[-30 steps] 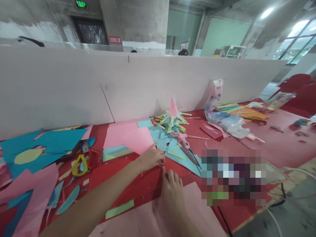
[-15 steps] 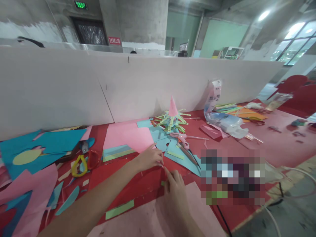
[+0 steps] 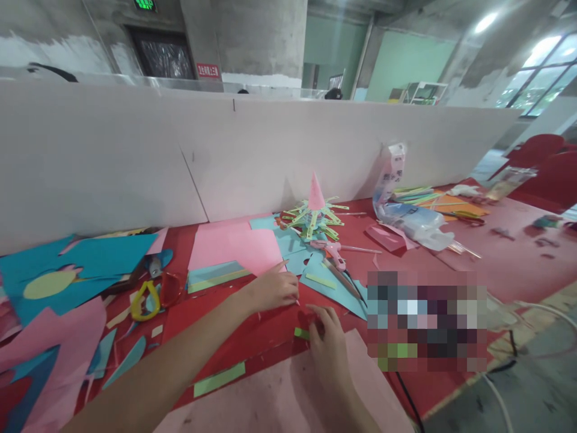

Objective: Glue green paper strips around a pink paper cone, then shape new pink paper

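Observation:
My left hand [image 3: 274,290] rests over the red sheet [image 3: 211,325] with its fingers curled together; a tiny pale tip shows at them, too small to name. To its right, my right hand [image 3: 329,337] is held with thumb and fingers apart and nothing visible between them. A short green paper strip [image 3: 301,333] lies partly beside the right hand's fingers. Another light green strip [image 3: 219,379] lies at the near edge of the red sheet. Behind the hands stands a pink paper cone [image 3: 316,193] on a ring of light green spokes [image 3: 311,227].
A pink glue gun [image 3: 331,249] lies on light blue paper [image 3: 349,294] beyond the right hand. Yellow-handled scissors [image 3: 145,302] and paper scraps lie at left. Pink sheets [image 3: 238,243] and a plastic bag [image 3: 417,225] sit farther back. A white board [image 3: 252,156] borders the table.
My right hand has moved slightly right, away from the left fingers, and its fingers have spread. More of the short green strip shows. The left hand stays nearly in place.

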Motion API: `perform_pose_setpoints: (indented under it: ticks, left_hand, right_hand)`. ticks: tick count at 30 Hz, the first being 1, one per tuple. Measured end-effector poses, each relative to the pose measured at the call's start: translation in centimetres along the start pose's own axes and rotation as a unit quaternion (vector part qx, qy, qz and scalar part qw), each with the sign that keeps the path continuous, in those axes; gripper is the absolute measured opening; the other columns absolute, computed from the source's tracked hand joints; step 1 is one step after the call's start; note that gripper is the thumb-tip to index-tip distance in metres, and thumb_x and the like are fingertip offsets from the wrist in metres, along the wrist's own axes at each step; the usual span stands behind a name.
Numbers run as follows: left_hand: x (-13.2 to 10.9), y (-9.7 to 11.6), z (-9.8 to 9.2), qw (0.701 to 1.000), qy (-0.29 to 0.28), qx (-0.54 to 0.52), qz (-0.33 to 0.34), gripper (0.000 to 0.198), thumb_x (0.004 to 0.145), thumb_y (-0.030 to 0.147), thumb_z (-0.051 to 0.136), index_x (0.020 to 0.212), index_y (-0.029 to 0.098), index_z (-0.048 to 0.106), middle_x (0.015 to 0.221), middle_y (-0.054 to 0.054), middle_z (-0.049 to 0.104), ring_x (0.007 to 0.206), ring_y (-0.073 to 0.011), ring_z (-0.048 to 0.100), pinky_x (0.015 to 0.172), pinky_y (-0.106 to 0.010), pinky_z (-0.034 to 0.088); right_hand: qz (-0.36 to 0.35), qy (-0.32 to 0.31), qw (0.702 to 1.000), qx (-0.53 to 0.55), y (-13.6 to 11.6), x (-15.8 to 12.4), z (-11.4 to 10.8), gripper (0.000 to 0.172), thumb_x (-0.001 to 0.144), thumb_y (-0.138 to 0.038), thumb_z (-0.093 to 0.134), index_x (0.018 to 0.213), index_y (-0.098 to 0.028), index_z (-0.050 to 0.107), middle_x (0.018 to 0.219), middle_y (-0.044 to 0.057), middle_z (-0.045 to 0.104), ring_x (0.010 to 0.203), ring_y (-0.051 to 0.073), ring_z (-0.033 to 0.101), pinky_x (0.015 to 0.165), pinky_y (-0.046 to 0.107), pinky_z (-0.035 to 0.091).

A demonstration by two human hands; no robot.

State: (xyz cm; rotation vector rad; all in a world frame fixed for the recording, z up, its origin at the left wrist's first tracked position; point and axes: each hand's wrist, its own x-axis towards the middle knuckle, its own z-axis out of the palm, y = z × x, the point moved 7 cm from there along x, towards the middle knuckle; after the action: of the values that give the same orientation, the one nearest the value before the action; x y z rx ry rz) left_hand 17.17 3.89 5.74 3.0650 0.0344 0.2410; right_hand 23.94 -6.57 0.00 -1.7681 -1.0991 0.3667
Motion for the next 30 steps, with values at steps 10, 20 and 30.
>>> perform_pose_setpoints:
  ticks: [10,20,30]
  left_hand:
    - [0.5,-0.6,0.5,1.000,-0.026,0.002,0.001,0.018,0.085,0.029,0.047,0.081,0.021,0.063,0.085,0.000,0.065,0.080,-0.0115,0.058,0.098,-0.035,0.027]
    - [0.8,-1.2,1.4,0.999,-0.048,-0.020,0.005,0.008,0.077,0.016,0.056,0.082,0.020,0.062,0.093,0.000,0.065,0.085,-0.0136,0.059,0.099,-0.036,0.026]
    - [1.1,-0.5,1.3,0.997,-0.053,0.030,0.043,0.016,0.078,0.010,0.049,0.087,0.018,0.059,0.092,-0.005,0.064,0.083,-0.0155,0.057,0.082,-0.027,0.037]
  right_hand:
    - [-0.052,0.022,0.988,-0.146,-0.8,1.8,-0.9,0.022,0.081,-0.018,0.042,0.095,-0.020,0.059,0.095,0.006,0.059,0.092,0.023,0.053,0.078,0.035,0.037]
    - [-0.232,0.021,0.910,-0.342,-2.6,3.7,1.6,0.016,0.084,-0.020,0.048,0.070,-0.019,0.056,0.071,0.003,0.058,0.071,0.019,0.052,0.063,0.031,0.030]
    - [-0.218,0.026,0.949,-0.228,-2.2,4.1,0.7,0.018,0.085,-0.024,0.049,0.071,-0.019,0.058,0.069,0.003,0.059,0.071,0.018,0.055,0.066,0.029,0.035]
